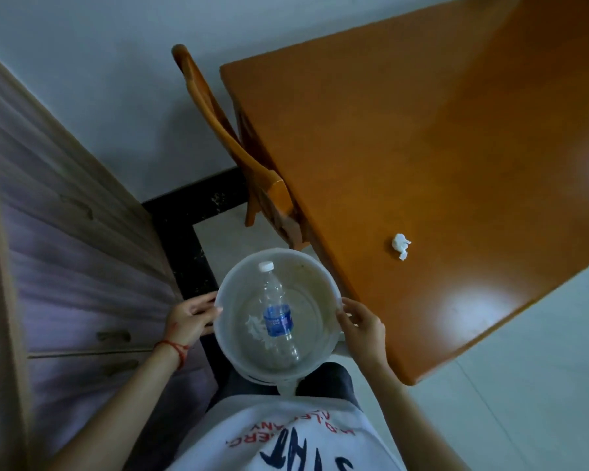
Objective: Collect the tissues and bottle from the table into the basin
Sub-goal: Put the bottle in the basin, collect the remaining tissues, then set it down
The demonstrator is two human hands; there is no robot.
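Note:
I hold a round translucent white basin [323,277] in front of my body, beside the table's near corner. My left hand [193,317] grips its left rim and my right hand [363,322] grips its right rim. Inside the basin lies a clear plastic bottle [278,312] with a white cap and a blue label. Beside and partly under the bottle is a crumpled white tissue [255,329]. Another crumpled white tissue [401,245] rests on the orange wooden table [422,137], to the upper right of the basin.
A wooden chair [225,130] is pushed against the table's left edge. A wooden cabinet with drawers [65,249] stands on the left. Pale floor tiles [531,385] with a dark border strip lie below.

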